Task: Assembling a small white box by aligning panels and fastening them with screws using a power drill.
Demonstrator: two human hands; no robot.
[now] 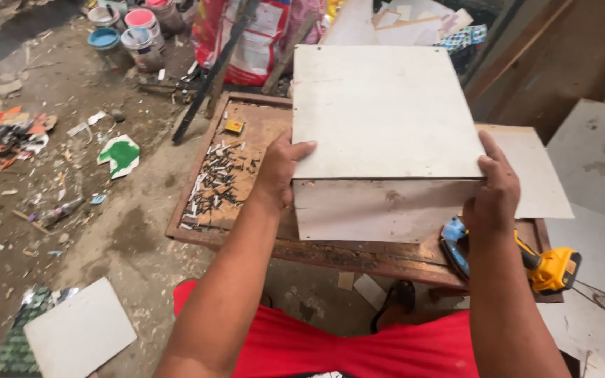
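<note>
Head view, from the left edge: a dirt floor [106, 231] strewn with scraps, with paint tins [131, 31] at the upper left, a green and white scrap [122, 154] below them, and a pale flat panel [80, 332] lying at the lower left. Next comes a worn wooden surface [246, 241], its left part covered with small nails and chips [218, 178]. At centre the left hand [278, 168] grips the left edge of a pale plywood box [386, 140], thumb on top, fingers hidden behind the side. This box rests on the surface, its broad top tilted toward the camera and its front face below. The right hand [495, 189] clasps the box's right corner, fingers over the top. Beneath that hand, at the lower right, lies a yellow and blue power tool [540, 266]. A thin board [537, 178] lies behind the box at right.
</note>
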